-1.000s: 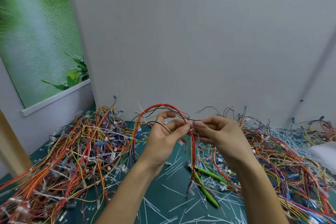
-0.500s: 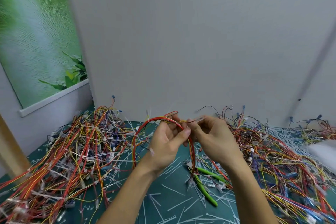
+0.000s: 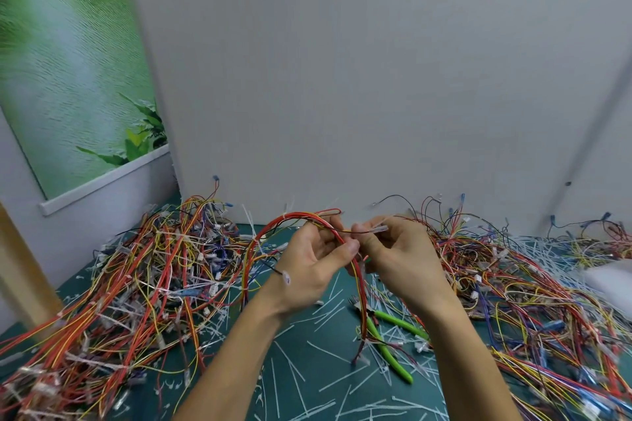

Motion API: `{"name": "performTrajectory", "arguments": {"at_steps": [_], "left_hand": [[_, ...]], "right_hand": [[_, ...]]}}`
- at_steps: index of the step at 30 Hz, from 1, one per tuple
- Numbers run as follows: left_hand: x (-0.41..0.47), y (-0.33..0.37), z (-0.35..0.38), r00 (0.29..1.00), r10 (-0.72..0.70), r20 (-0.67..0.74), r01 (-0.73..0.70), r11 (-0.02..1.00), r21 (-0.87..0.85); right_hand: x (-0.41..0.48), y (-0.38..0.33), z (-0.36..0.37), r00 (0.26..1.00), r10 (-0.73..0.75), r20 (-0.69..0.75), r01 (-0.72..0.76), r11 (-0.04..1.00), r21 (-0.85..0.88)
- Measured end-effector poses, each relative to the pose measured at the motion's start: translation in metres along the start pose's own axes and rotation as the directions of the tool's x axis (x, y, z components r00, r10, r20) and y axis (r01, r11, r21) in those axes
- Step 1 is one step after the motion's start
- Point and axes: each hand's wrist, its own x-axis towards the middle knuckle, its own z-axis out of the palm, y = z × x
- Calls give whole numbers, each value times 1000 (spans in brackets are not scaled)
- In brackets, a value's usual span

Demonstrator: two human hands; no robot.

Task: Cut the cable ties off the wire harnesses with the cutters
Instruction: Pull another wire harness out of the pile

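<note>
Head view: the left hand (image 3: 313, 263) and right hand (image 3: 402, 255) are both pinching an arched red wire harness (image 3: 294, 214) above the table's (image 3: 307, 396) middle, while the green-handled cutters (image 3: 390, 353) are lying ungripped beneath, among cut ties (image 3: 289, 361).

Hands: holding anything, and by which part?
Both hold one red-and-yellow wire harness. The left hand pinches its arch near the top. The right hand pinches a thin branch wire beside its connector. The cutters lie unheld.

A green leafy poster (image 3: 68, 61) hangs left of the grey partition (image 3: 342, 79).
</note>
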Motion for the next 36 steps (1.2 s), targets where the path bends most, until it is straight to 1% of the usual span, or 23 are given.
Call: {"name": "performTrajectory", "arguments": {"at_steps": [3,6,8,10,11,12,14,15,16,17,19,22,24,26,29,31,32,34,36], "left_hand": [[0,2,-1,1000,-2,3,2,1000,22],[0,7,-3,1000,14,-6,-14,1000,-14],[1,12,-6,999,35,-27,-38,993,-112],[5,18,-14,993,54,-107,-79,966,-248],[7,21,-20,984,56,-170,-107,944,-311],[9,25,-27,970,49,-237,-134,924,-359],[11,29,-39,932,31,-360,-186,895,-405],[12,29,-42,911,19,-412,-206,887,-414],[13,28,-44,892,6,-452,-218,882,-418],[14,27,-45,875,-10,-484,-223,879,-421],[15,25,-43,848,-39,-529,-226,875,-428],[16,22,-42,830,-44,-555,-208,900,-382],[16,22,-39,849,-23,-527,-176,929,-324],[14,22,-33,892,-15,-453,-125,953,-277],[10,21,-23,966,-60,-252,-3,970,-244],[7,18,-20,992,-63,-105,40,976,-213],[6,17,-18,996,-58,-62,44,977,-209],[5,16,-15,998,-55,-42,45,976,-212],[5,15,-13,997,-56,-46,45,978,-204]], "right_hand": [[2,4,0,999,-7,-44,6,1000,-14],[4,5,0,1000,-4,-18,4,1000,27],[4,3,-2,1000,3,24,-5,996,93],[3,-2,-13,995,54,86,-68,983,172],[3,-3,-23,986,78,150,-100,984,146],[2,-4,-33,967,93,238,-108,993,54],[-2,-4,-47,886,147,439,-68,979,-191],[-3,-3,-48,843,167,512,-35,966,-257],[-3,-2,-45,824,158,544,-13,965,-261],[-3,-2,-39,828,125,546,7,973,-233],[-2,-2,-28,865,36,500,50,987,-156],[-1,0,-22,896,-25,443,68,994,-83],[0,1,-20,919,-35,392,44,999,-13],[1,3,-16,943,-25,331,-6,996,92],[3,2,-12,961,9,275,-60,982,179],[3,2,-13,965,30,261,-79,981,178],[3,3,-14,966,36,257,-82,982,169],[3,3,-15,971,34,237,-73,985,158],[3,3,-14,982,21,186,-49,988,149]]}}
